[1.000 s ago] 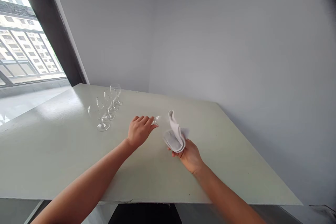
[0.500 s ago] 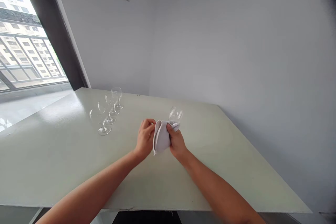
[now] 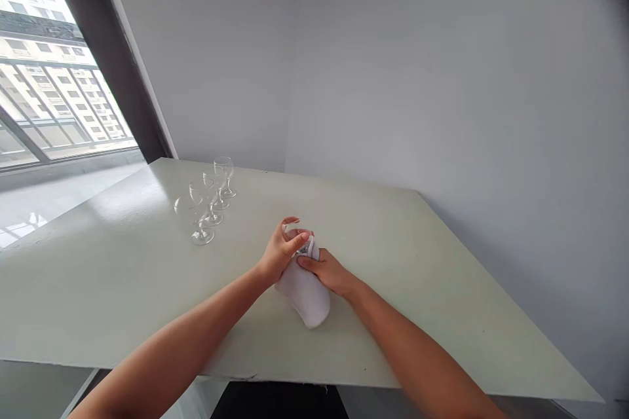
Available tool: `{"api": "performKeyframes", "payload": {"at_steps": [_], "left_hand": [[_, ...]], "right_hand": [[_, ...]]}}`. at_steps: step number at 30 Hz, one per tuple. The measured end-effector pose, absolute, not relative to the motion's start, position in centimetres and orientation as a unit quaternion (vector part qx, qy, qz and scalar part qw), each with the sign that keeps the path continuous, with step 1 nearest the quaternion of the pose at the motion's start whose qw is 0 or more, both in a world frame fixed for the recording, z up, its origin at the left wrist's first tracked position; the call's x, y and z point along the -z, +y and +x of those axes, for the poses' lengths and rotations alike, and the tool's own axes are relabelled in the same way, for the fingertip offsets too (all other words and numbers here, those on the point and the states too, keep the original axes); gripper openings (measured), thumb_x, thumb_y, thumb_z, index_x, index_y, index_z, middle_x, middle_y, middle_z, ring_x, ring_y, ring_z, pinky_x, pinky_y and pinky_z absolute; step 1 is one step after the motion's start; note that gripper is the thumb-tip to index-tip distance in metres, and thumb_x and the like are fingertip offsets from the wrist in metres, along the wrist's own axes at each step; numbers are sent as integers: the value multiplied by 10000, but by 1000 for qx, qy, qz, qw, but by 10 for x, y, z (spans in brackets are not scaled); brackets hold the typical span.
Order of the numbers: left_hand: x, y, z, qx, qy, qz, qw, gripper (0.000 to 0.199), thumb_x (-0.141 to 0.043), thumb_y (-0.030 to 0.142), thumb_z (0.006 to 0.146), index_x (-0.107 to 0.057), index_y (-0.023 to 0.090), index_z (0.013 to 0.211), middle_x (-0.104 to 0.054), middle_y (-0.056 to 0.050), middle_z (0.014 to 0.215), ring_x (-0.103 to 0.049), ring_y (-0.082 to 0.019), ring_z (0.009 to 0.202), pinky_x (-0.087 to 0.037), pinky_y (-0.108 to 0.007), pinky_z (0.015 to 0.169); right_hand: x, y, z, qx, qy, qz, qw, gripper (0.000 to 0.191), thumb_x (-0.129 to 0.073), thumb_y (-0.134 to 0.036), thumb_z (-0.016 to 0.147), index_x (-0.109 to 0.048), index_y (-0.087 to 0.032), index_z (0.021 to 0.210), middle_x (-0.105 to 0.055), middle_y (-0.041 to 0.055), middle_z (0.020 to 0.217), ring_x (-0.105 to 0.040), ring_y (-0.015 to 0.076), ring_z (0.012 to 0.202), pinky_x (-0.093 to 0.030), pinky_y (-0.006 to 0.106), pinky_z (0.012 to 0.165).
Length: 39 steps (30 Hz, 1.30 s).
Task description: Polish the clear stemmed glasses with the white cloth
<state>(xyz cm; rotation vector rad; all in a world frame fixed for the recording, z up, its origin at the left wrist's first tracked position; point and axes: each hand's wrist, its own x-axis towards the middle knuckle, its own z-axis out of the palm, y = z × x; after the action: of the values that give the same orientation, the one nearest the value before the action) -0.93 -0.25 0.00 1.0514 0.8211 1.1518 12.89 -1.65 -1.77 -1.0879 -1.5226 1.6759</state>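
Note:
A clear stemmed glass [image 3: 297,230] is held between both hands above the table. My left hand [image 3: 282,250] grips its bowl near the rim, thumb on the near side. Lower down, my right hand [image 3: 324,267] is closed on a white cloth [image 3: 307,294] wrapped about the lower part of the glass, which hides the stem and foot. The cloth's loose end hangs down toward me. Several clear stemmed glasses [image 3: 202,236] stand upright in a row on the table, left of my hands.
The pale green table [image 3: 417,314] reaches to a grey wall [image 3: 393,78] behind and at the right. A window [image 3: 59,85] with a dark frame is at the left. Something black [image 3: 280,400] shows below the table's front edge.
My left hand has moved from the cloth's edge onto the glass bowl. The glass and my right hand have shifted left, and the cloth now hangs lower. The view has shifted slightly.

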Motion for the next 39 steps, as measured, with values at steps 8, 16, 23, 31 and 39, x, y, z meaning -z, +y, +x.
{"api": "performKeyframes", "payload": {"at_steps": [8,16,23,31,39], "left_hand": [[1,-5,-3,-588,397,369,600,584,-664,405,674,-328,238,1123,-610,-88,1059,-606,-197,954,-443,-339,819],[-12,-5,-15,-561,218,476,641,638,-734,391,589,-359,233,1080,-634,-51,916,-621,-238,890,-440,-392,825],[-4,11,-20,-575,328,369,652,443,-653,416,680,-444,204,1008,-643,-53,872,-645,-214,821,-476,-341,733],[3,25,-27,-528,373,220,731,328,-664,402,670,-481,181,828,-631,-51,791,-641,-178,729,-497,-294,653],[-1,17,-21,-583,223,225,748,324,-606,451,723,-504,201,901,-628,-37,919,-626,-147,772,-490,-300,738]], "right_hand": [[13,-19,126,-101,-788,-553,251,196,-449,-281,820,-593,-149,839,-624,147,836,-549,267,833,-345,377,750],[2,-14,148,-715,-525,-343,309,312,-673,-428,658,-586,-157,785,-551,-3,657,-509,120,589,-380,251,567],[19,-16,134,-746,-422,-341,387,321,-678,-418,670,-582,-139,796,-518,-4,643,-467,100,557,-356,227,537],[14,-27,130,-481,-685,-348,424,207,-599,-392,733,-571,-195,791,-501,-12,733,-426,127,678,-339,245,605],[20,-18,124,-678,-418,-318,514,289,-730,-382,585,-537,-192,686,-489,-34,617,-431,109,583,-342,243,548]]}}
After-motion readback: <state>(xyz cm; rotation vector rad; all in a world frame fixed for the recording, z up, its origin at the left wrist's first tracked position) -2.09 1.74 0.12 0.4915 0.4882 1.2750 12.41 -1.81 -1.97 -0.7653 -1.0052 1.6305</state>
